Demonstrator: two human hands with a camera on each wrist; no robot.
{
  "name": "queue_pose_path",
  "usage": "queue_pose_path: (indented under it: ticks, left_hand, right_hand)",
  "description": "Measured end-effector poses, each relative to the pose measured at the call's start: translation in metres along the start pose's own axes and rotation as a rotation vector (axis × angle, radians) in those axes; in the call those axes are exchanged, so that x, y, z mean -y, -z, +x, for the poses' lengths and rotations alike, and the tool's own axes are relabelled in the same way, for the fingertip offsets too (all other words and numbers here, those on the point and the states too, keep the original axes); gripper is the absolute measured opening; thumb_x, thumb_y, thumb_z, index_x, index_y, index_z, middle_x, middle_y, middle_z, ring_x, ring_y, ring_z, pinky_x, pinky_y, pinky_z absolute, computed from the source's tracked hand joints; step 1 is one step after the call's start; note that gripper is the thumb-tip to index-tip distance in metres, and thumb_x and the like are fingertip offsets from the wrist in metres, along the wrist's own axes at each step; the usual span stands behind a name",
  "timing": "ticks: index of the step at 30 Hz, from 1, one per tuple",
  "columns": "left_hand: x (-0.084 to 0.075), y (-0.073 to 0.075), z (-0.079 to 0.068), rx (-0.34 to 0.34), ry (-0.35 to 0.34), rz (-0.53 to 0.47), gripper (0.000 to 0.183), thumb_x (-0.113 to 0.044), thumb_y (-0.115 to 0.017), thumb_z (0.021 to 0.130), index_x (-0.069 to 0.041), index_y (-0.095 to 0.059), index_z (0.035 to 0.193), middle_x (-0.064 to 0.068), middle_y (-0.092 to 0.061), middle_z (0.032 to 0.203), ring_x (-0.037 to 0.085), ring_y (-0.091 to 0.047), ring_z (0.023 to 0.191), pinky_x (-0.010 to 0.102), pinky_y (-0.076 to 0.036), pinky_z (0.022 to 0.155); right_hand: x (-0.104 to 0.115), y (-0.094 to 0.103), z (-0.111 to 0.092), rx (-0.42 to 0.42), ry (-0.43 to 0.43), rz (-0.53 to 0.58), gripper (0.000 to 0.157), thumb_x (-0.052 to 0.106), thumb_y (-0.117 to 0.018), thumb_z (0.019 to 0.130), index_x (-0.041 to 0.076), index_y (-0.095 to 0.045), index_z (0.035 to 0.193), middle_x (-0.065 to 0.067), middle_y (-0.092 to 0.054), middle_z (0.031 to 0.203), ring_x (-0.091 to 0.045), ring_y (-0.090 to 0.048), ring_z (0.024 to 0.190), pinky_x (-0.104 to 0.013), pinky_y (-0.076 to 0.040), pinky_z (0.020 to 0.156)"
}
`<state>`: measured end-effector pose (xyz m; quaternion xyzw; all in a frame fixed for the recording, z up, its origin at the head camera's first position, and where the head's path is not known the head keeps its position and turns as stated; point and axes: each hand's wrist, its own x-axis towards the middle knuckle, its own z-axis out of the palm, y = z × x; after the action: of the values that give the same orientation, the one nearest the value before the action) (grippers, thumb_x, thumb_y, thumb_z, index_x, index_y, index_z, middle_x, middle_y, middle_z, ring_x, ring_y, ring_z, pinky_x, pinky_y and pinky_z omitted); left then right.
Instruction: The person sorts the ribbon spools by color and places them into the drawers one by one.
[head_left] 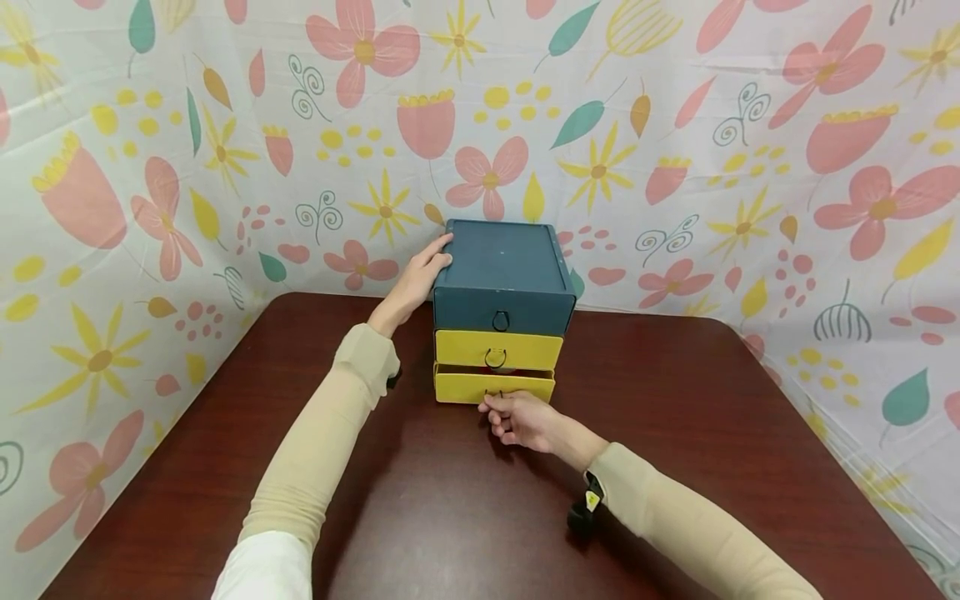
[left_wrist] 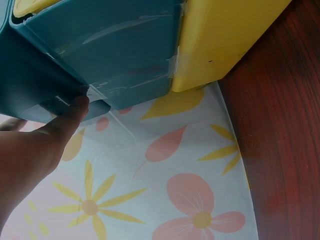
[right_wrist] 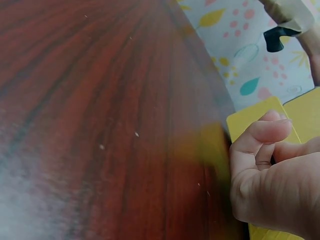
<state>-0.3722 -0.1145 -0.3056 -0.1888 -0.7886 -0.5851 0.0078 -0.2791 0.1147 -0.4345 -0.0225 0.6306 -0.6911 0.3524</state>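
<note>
A small drawer unit (head_left: 504,254) stands on the table, with a blue top and blue upper drawer (head_left: 472,308) over a yellow middle drawer (head_left: 457,348) and a yellow bottom drawer (head_left: 457,387). The bottom drawer sits slightly pulled out, a dark gap showing above its front. At that drawer's black loop handle, my right hand (head_left: 525,421) pinches with thumb and curled fingers. My left hand (head_left: 414,283) rests against the unit's upper left edge, fingers extended. In the left wrist view, a fingertip of it touches the blue side wall (left_wrist: 120,55).
The dark red-brown wooden table (head_left: 450,517) runs around the unit on both sides and in front. Behind it hangs a floral cloth (head_left: 667,125). Black loop handles also hang on the upper drawer and the middle drawer.
</note>
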Motion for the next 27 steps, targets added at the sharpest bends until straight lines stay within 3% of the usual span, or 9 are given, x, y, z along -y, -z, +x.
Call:
queue_pose_path:
  ticks: [13,18,23,25,27]
  left_hand:
    - [-0.002,0.0,0.001,0.004,-0.017,0.015,0.054,-0.036,-0.035,0.104,-0.024,-0.024,0.155,0.001,-0.019,0.162,0.024,-0.022,0.148,0.048,-0.023,0.119]
    - [-0.001,-0.001,0.002,0.009,-0.01,-0.002,0.054,-0.037,-0.036,0.104,-0.026,-0.024,0.155,0.001,-0.02,0.162,0.024,-0.025,0.147,0.048,-0.026,0.118]
    - [-0.002,0.003,0.0,0.023,0.008,0.015,0.056,-0.041,-0.037,0.103,-0.028,-0.022,0.155,-0.001,-0.018,0.162,0.024,-0.022,0.148,0.05,-0.025,0.118]
    - [-0.004,0.006,-0.002,0.021,0.005,0.049,0.056,-0.044,-0.035,0.103,-0.029,-0.02,0.156,-0.003,-0.016,0.163,0.023,-0.019,0.15,0.049,-0.022,0.119]
    - [-0.005,0.009,-0.004,0.005,0.001,0.103,0.057,-0.048,-0.032,0.103,-0.031,-0.019,0.156,-0.008,-0.016,0.162,0.02,-0.017,0.15,0.048,-0.02,0.12]
  right_hand:
    - [0.01,0.007,0.013,-0.011,-0.007,0.042,0.022,0.022,-0.043,0.104,0.005,-0.057,0.101,0.006,-0.049,0.062,-0.008,-0.042,0.055,-0.017,-0.031,0.047]
    - [0.011,0.005,0.008,0.009,-0.023,0.014,0.032,0.03,-0.041,0.104,0.003,-0.059,0.107,0.006,-0.052,0.063,-0.009,-0.044,0.056,-0.019,-0.033,0.048]
    - [0.033,-0.011,-0.022,0.107,0.022,-0.238,0.044,0.036,-0.044,0.103,-0.003,-0.06,0.115,0.001,-0.06,0.069,-0.011,-0.053,0.058,-0.022,-0.042,0.049]
    - [0.049,-0.017,-0.04,0.139,0.126,-0.391,0.042,0.032,-0.046,0.102,-0.004,-0.06,0.118,-0.004,-0.065,0.076,-0.015,-0.059,0.061,-0.025,-0.049,0.05]
    - [0.066,-0.019,-0.061,0.125,0.303,-0.58,0.038,0.029,-0.048,0.102,-0.003,-0.061,0.12,-0.008,-0.069,0.083,-0.021,-0.063,0.067,-0.029,-0.054,0.053]
